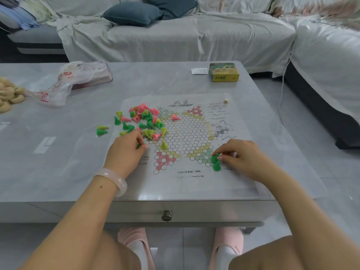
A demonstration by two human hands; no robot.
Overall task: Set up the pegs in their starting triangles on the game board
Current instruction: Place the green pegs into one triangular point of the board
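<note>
Glossy table (pixel 78 133) — hands pinch conical pegs (pixel 144 121).

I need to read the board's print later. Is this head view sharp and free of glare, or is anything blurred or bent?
Head view: soft, even light; pale glare streaks on the table at left; the board print looks washed out and small text unreadable; wide-angle bending curves the sofa and table edges; top right corner smeared; pegs and both hands fairly sharp.

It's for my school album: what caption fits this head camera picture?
Right hand setting small green plastic cone pegs on the paper hexagon game board's green corner.
</note>
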